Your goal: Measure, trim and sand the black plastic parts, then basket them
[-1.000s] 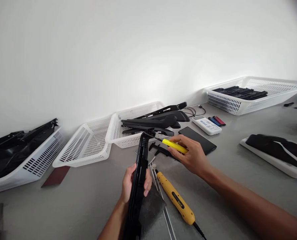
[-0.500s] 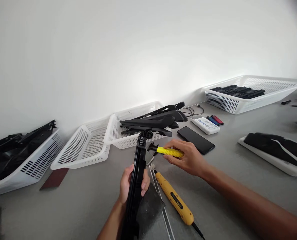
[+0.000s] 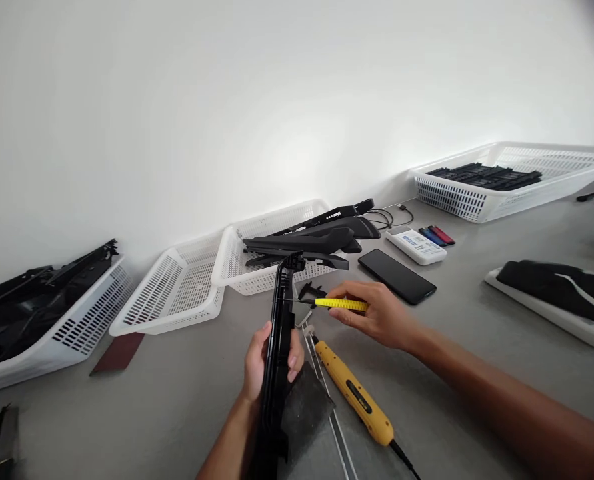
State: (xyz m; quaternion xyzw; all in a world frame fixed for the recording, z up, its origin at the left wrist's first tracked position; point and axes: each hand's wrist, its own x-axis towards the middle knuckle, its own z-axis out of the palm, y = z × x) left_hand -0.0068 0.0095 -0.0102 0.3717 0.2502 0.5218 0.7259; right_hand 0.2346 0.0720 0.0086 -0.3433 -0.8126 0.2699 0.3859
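My left hand (image 3: 257,363) is wrapped round a long black plastic trim part (image 3: 278,333), holding it nearly upright above the table. In my right hand (image 3: 371,308) is a yellow-handled utility knife (image 3: 337,304), pinched between thumb and fingers. Its thin blade points left and reaches the upper part of the trim; whether it touches cannot be made out. Just behind the knife lies a black tool with jaws (image 3: 311,291). Below the right hand rests a yellow corded hand tool (image 3: 354,393), beside long thin metal strips (image 3: 341,440) and a dark flat piece (image 3: 304,407).
Black trim pieces (image 3: 307,240) are piled on a white basket (image 3: 241,285). Another white basket (image 3: 167,320) stands to its left, and a filled one (image 3: 91,320) farther left. At right are a phone (image 3: 397,275), a white power bank (image 3: 417,247) and a large basket (image 3: 481,210).
The knife has turned so that its thin blade now shows against the black trim. My left hand and the trim appear slightly farther right in view, as do the surroundings.
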